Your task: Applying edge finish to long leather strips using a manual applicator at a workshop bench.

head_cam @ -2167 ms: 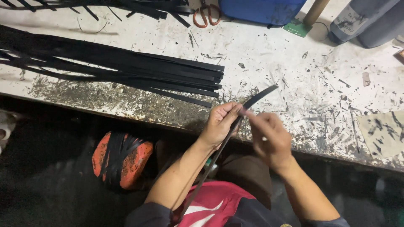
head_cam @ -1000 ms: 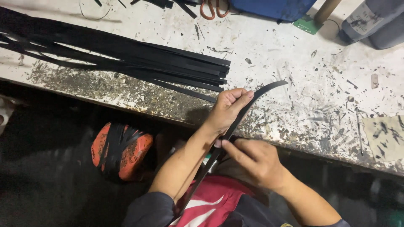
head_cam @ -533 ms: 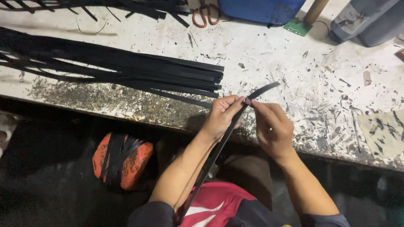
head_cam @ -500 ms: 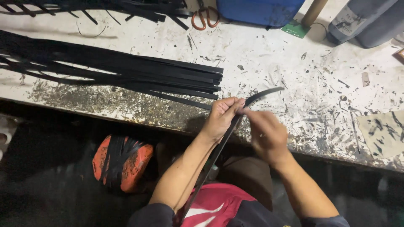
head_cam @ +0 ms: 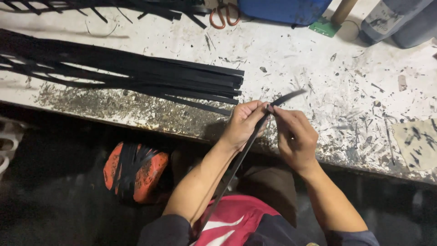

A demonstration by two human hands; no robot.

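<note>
A long thin black strip (head_cam: 240,157) runs from my lap up over the bench edge, its tip (head_cam: 291,96) curving right above the worktop. My left hand (head_cam: 245,123) pinches the strip just below the tip. My right hand (head_cam: 295,136) meets it at the same spot, fingers closed on the strip next to the left thumb. A pile of similar black strips (head_cam: 136,75) lies flat on the stained white workbench (head_cam: 318,68), left of my hands.
Orange-handled scissors (head_cam: 224,13), a blue box (head_cam: 282,9), a green card (head_cam: 324,26), a wooden handle (head_cam: 342,10) and grey bottles (head_cam: 391,18) line the bench's far edge. An orange bucket with black strips (head_cam: 134,172) sits on the dark floor. A stained cloth (head_cam: 416,143) lies right.
My right hand slid down the strip toward my lap a second ago, then came back up to the left hand's grip. The strip's tip stays near the same spot.
</note>
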